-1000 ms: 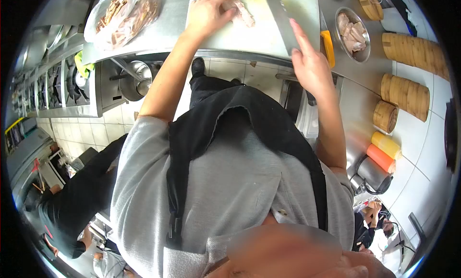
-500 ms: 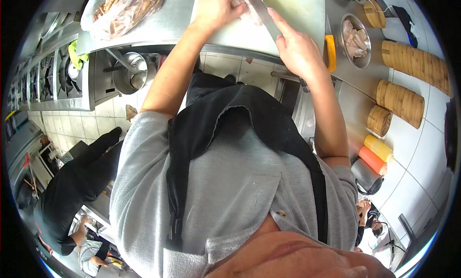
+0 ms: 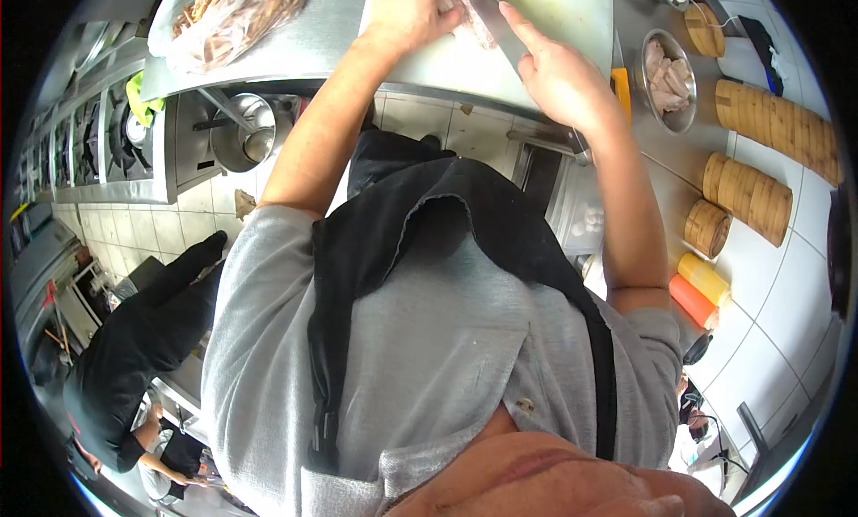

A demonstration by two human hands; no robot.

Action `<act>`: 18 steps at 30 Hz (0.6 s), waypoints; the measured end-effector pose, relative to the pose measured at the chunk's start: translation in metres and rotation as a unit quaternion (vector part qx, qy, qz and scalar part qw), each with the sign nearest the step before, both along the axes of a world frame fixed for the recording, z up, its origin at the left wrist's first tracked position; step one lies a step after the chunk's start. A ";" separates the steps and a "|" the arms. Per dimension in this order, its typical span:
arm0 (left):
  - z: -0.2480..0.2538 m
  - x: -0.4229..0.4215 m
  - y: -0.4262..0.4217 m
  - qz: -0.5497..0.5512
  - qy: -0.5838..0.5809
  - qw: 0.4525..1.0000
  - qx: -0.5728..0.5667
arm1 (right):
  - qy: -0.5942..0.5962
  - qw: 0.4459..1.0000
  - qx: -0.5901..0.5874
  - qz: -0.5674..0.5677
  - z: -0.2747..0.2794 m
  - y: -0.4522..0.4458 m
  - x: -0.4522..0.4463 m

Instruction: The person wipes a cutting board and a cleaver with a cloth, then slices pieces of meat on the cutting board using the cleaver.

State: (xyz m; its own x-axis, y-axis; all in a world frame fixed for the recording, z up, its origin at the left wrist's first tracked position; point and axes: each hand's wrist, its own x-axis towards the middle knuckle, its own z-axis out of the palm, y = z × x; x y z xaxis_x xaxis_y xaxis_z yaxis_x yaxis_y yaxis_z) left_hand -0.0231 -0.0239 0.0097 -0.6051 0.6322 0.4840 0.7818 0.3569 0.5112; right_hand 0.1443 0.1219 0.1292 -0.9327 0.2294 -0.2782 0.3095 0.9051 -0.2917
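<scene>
From above, a person's two bare hands work over a pale cutting board (image 3: 572, 57). The left hand (image 3: 407, 18) has its fingers curled over the far end of a pale strip of meat (image 3: 474, 27); whether they pinch or only press, I cannot tell. The strip lies just right of those fingers, its long axis slanting, near end towards the body and the right hand (image 3: 565, 81). That hand is closed around a knife (image 3: 497, 22), index finger stretched along it. The blade points forward and leftwards, nearly parallel to the strip; whether they touch is unclear. Right of the right hand, a metal bowl (image 3: 676, 124) holds meat pieces (image 3: 668, 77).
</scene>
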 end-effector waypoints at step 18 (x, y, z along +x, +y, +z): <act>0.001 0.009 -0.003 0.019 0.011 1.000 0.018 | 0.095 0.990 -0.066 -0.076 -0.033 0.006 0.004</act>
